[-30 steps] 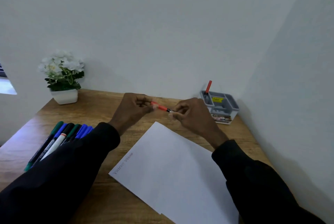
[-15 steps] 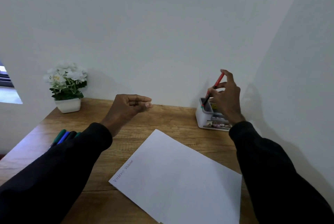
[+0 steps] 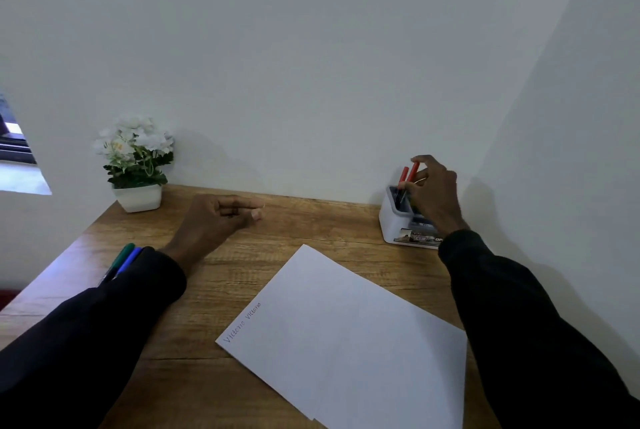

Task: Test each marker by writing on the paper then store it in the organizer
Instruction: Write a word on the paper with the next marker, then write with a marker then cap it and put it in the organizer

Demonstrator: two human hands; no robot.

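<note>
My right hand (image 3: pixel 433 194) reaches over the grey organizer (image 3: pixel 393 226) at the back right and pinches a red marker (image 3: pixel 412 175) whose lower end dips into a compartment. A second red marker (image 3: pixel 402 175) stands in the same compartment just to its left. The white paper (image 3: pixel 346 335) lies in front of me with two small written words near its left corner. My left hand (image 3: pixel 221 220) hovers over the desk, fingers loosely extended, holding nothing. Green and blue markers (image 3: pixel 124 260) peek out from behind my left sleeve; the others of that row are hidden.
A white pot of white flowers (image 3: pixel 136 165) stands at the back left of the wooden desk (image 3: pixel 311 220). Walls close the desk at the back and on the right. A window opening shows at the far left.
My right hand carried the red marker away from my left hand to the organizer and lowered it into the compartment beside the other red marker. My left hand let go and stayed in place.
</note>
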